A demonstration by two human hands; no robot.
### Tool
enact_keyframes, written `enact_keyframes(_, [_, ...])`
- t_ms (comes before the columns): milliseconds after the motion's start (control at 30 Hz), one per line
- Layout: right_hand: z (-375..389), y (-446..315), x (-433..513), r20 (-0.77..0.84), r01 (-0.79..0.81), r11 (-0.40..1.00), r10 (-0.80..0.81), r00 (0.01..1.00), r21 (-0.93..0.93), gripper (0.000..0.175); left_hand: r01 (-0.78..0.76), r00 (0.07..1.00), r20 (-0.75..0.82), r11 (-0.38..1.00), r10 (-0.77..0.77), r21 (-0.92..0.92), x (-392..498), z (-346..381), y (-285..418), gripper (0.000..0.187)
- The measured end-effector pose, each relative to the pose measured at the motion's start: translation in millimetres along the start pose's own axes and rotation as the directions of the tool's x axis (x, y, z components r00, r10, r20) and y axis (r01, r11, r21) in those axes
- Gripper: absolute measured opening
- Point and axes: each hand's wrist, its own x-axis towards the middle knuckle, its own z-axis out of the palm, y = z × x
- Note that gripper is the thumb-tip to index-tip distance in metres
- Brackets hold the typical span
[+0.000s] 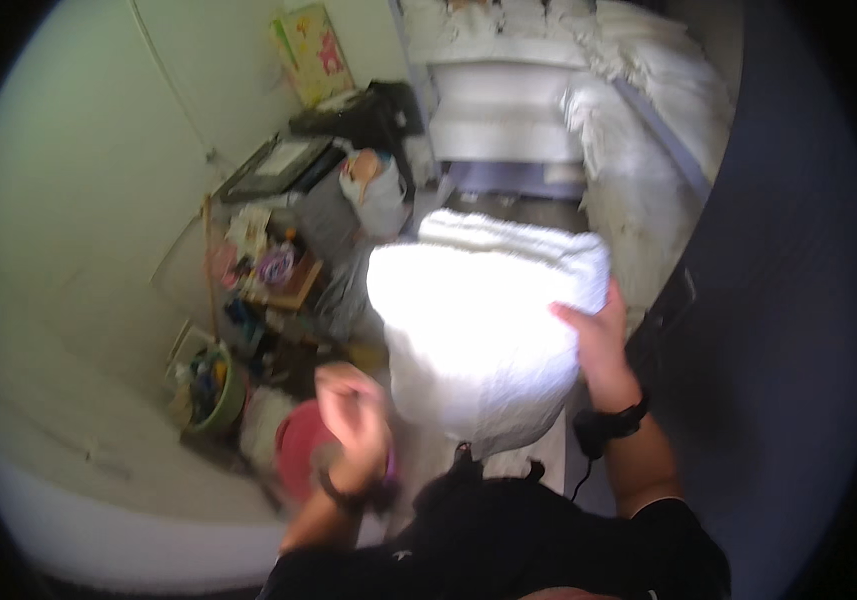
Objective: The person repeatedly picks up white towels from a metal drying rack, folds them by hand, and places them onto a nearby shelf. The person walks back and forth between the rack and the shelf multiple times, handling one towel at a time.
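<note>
Folded white towels, at least two layers thick, hang in front of my body, brightly lit across the top. My right hand grips their right edge, with the thumb on the near face and the fingers hidden behind. My left hand is off to the lower left, apart from the towels and blurred. Its fingers look bent, and nothing shows in it. Below that hand, partly covered by it, is a red basin or bucket.
White linen is piled on shelves ahead and to the right. At left are a green bin full of items, a cluttered wooden box, a white bag and a wooden stick. A dark panel rises on the right.
</note>
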Motion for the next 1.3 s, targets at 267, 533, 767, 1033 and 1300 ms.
enact_keyframes(267, [67.1, 51.3, 98.3, 0.507, 0.492, 0.746, -0.241, 0.828, -0.449, 0.048, 0.809, 0.192, 0.695, -0.289, -0.693, -0.511, 63.7, 118.3, -164.6, 0.068])
enact_keyframes(533, [46.7, 56.9, 211.8, 0.958, 0.655, 0.712, 0.087, 0.275, -0.253, 0.047, 0.775, 0.373, 0.43, 0.022, -0.822, -0.632, 216.4, 157.1, -297.6, 0.064])
enact_keyframes(767, [-91.8, 106.5, 421.3, 0.249, 0.18, 0.729, -0.014, 0.968, -0.661, 0.081, 0.749, 0.575, 0.202, 0.41, -0.793, -0.521, 299.0, 174.1, -378.2, 0.061])
enact_keyframes(1033, [-198.8, 182.5, 503.2, 0.492, -0.714, 0.7, 0.623, 0.608, -0.003, 0.08, 0.716, 0.67, 0.108, 0.6, -0.734, -0.358, 387.9, 205.5, -454.4, 0.057])
enact_keyframes(1300, [-199.2, 192.8, 629.6, 0.548, -0.709, 0.7, 0.625, 0.555, -0.08, 0.076, 0.849, 0.528, 0.274, 0.508, -0.804, -0.146, 395.5, 258.8, -616.4, 0.053])
